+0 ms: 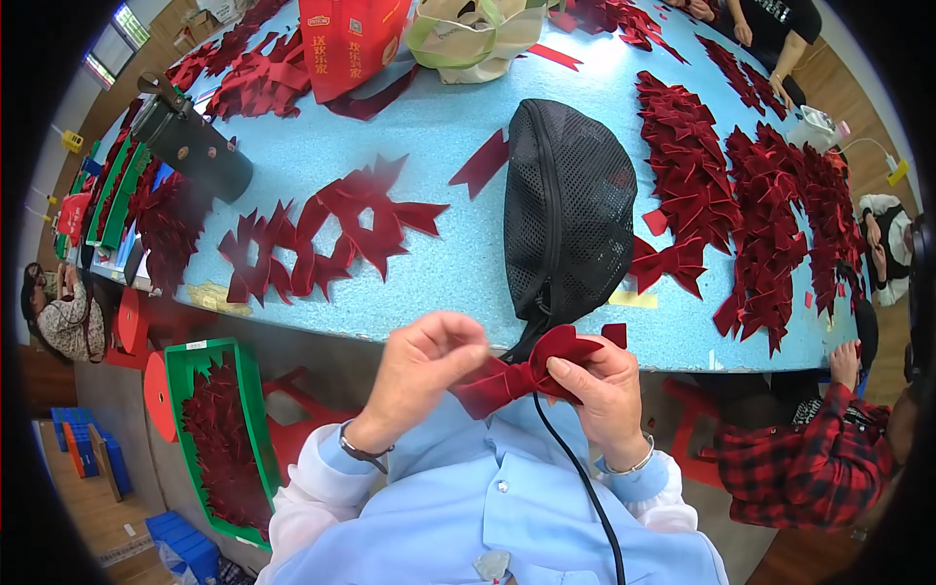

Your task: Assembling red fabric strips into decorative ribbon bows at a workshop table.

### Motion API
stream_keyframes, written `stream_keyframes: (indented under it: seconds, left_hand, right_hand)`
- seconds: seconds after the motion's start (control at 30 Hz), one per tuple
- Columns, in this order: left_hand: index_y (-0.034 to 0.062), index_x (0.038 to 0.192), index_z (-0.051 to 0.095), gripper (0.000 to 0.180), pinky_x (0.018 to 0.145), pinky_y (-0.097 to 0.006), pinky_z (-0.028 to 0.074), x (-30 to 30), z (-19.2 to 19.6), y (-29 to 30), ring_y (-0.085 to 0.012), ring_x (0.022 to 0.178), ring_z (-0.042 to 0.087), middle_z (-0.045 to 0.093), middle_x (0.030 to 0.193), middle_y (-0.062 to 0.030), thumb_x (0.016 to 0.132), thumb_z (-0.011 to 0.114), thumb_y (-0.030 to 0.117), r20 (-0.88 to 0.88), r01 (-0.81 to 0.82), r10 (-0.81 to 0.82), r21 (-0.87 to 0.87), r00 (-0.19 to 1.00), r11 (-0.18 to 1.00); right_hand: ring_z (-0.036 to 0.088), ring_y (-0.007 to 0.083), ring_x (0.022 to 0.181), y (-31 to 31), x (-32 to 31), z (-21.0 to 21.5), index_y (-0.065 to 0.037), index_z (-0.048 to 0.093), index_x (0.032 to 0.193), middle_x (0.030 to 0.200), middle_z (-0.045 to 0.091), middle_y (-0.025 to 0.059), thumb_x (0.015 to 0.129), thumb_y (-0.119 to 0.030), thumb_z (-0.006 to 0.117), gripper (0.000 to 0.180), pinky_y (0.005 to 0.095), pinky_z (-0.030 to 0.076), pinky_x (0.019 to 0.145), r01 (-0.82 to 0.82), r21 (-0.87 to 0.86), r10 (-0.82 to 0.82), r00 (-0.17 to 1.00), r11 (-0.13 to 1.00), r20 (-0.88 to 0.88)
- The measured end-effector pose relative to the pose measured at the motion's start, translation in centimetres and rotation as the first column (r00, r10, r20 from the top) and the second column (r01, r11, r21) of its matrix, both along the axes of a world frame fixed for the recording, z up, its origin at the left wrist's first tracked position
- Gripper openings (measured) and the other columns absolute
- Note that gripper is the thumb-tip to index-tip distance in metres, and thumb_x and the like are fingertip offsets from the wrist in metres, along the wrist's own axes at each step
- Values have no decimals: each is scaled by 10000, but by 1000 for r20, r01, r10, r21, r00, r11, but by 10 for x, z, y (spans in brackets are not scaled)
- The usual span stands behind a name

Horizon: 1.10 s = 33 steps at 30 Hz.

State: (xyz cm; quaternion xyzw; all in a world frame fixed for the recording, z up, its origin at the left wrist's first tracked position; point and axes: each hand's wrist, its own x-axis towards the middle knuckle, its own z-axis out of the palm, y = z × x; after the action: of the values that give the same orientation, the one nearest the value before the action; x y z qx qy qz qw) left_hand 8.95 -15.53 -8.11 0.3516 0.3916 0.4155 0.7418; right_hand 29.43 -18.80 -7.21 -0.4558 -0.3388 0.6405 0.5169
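1. Presently: the person's left hand and right hand both pinch one dark red velvet bow, held close to the chest, just below the near edge of the blue table.
2. L fingers closed on the bow's left tail; R thumb & fingers clamp its knot and loop.
3. Step judged: forming/tightening the bow's centre.
4. Next move likely needs a steady pinch at the knot, even loops.
5. Nearby: black mesh bag on the table; finished bows heaped at right; cut ribbon pieces at centre-left; green crate of bows by the floor.
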Motion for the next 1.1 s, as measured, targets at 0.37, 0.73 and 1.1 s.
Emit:
stream_keyframes:
  seconds: [0.37, 0.73, 1.1]
  left_hand:
    - [-30, 1003, 621, 226, 675, -215, 467, 8, 33, 11, -69, 727, 571, 645, 831, -27, 802, 676, 57, -268, 565, -525, 96, 808, 819]
    - [-7, 906, 652, 149, 614, -194, 448, 13, 19, 19, -39, 686, 550, 640, 769, -12, 809, 685, 101, -258, 559, -551, -49, 793, 828]
    - [-7, 943, 604, 132, 669, -199, 471, 9, 23, 15, -65, 749, 579, 638, 849, -30, 857, 641, 86, -71, 199, -198, 11, 978, 980]
  right_hand:
    - [623, 132, 761, -6, -5, 1, 49, 635, 955, 850, 665, 93, 765, 18, 682, 198, 246, 502, 699, -81, 129, 67, 992, 988, 108]
    - [551, 95, 624, 26, 6, -12, 28, 647, 882, 742, 636, 22, 802, 25, 645, 80, 241, 440, 561, -350, 660, -300, 684, 665, 665]
    - [548, 81, 649, 4, 11, 12, 54, 590, 905, 711, 589, 51, 857, 15, 585, 62, 212, 446, 602, 59, 262, -149, 930, 963, 336]
